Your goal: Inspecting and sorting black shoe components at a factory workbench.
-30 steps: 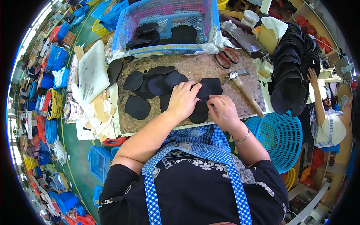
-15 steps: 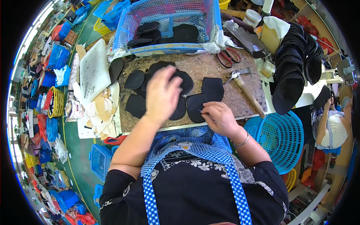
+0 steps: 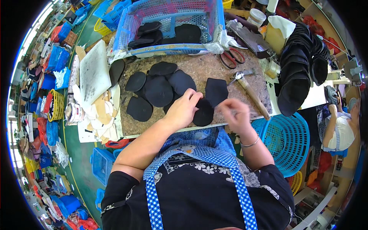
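Work board [image 3: 209, 67] viewed from above, taken as the clock's centre: a blue crate [image 3: 126, 32] at twelve, a blue basket [image 3: 297, 143] at four, a hammer [image 3: 251, 92] at three. The right hand [image 3: 234, 114], blurred, has bent fingers; whether it pinches anything cannot be told. The left hand [image 3: 188, 105], fingers bent close together, touches the near black piece [image 3: 203, 114], at six; its grip is unclear. A round black piece [image 3: 158, 92], at nine, bears a faint, illegible mark.
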`<state>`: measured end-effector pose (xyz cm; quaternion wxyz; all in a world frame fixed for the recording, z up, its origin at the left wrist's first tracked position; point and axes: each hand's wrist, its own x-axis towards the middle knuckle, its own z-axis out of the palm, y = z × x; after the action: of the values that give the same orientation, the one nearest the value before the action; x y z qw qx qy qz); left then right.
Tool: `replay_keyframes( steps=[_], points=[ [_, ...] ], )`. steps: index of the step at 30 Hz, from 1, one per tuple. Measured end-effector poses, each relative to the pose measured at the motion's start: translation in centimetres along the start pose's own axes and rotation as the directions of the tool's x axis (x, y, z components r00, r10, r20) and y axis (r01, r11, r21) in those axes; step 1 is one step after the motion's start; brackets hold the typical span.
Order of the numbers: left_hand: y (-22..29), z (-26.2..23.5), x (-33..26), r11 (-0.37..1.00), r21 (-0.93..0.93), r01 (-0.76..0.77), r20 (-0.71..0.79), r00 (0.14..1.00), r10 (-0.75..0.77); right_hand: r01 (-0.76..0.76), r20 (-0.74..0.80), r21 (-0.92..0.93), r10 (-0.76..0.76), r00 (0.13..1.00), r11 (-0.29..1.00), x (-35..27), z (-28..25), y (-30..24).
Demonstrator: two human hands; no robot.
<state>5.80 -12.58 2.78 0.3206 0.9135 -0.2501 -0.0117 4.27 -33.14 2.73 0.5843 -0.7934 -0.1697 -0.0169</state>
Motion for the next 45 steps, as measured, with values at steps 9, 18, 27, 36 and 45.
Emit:
replay_keyframes(
  steps=[9, 18, 27, 36, 45],
  points=[
    [-1.5, 1.3, 4.6, 0.975, -0.180, -0.130, 0.026, 0.990, 0.136, 0.243, 0.066, -0.481, -0.241, 0.968, 0.843, 1.7, -1.0, 2.1],
    [-1.7, 2.5, 5.6, 0.995, -0.078, -0.069, 0.066, 0.995, 0.074, 0.193, 0.007, -0.406, -0.209, 0.978, 0.893, 1.4, -1.0, 2.6],
    [-1.2, -3.0, 0.6, 0.903, -0.426, -0.059, -0.491, 0.853, -0.176, 0.153, -0.297, -0.188, -0.204, 0.933, 0.970, 2.2, 1.1, 1.4],
    [-11.5, -3.9, -4.6, 0.858, -0.129, 0.498, -0.720, 0.548, -0.426, 0.324, 0.367, -0.564, -0.121, 0.922, 0.760, 8.4, 12.1, -2.3],
    [-10.8, -4.7, -2.9, 0.538, -0.840, 0.068, -0.422, 0.543, -0.726, 0.498, 0.355, -0.409, -0.369, 0.859, 0.765, 11.0, 13.4, -0.4]
  ],
)
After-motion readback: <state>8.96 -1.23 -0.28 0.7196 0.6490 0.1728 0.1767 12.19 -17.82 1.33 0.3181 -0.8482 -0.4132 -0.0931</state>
